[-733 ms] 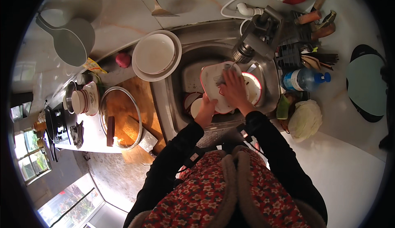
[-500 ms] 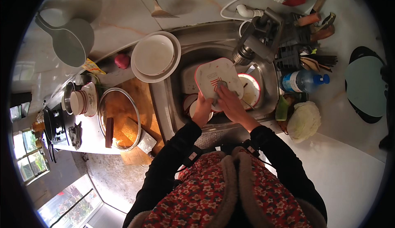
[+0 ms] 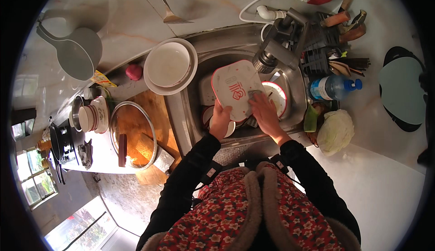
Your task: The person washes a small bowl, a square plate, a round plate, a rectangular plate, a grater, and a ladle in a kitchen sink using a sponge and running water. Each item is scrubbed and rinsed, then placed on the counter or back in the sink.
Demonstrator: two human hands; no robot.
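Over the sink [image 3: 199, 128], my left hand [image 3: 220, 120] is closed on the lower left edge of a white, red-rimmed rectangular plate [image 3: 226, 81] with a red design. My right hand [image 3: 266, 113] is closed on a dark grey scrubbing pad [image 3: 252, 95], pressed against the plate's right side; fingers partly cover the pad. Beneath, a round red-rimmed plate [image 3: 282, 97] lies in the sink to the right. A small white bowl [image 3: 229, 128] and other dishes sit below my left hand, partly hidden.
A grey faucet [image 3: 274, 53] rises at the back right. Stacked white bowls [image 3: 167, 63] stand left of the sink, beside a cutting board [image 3: 158, 110] bearing a round glass lid [image 3: 156, 135] and cleaver. On the right are a blue-capped bottle [image 3: 333, 87], cabbage [image 3: 335, 132] and utensil rack [image 3: 315, 63].
My right hand has moved with the pad from the plate's middle to its right side, baring the red design. The plate has turned slightly and shifted a little left.
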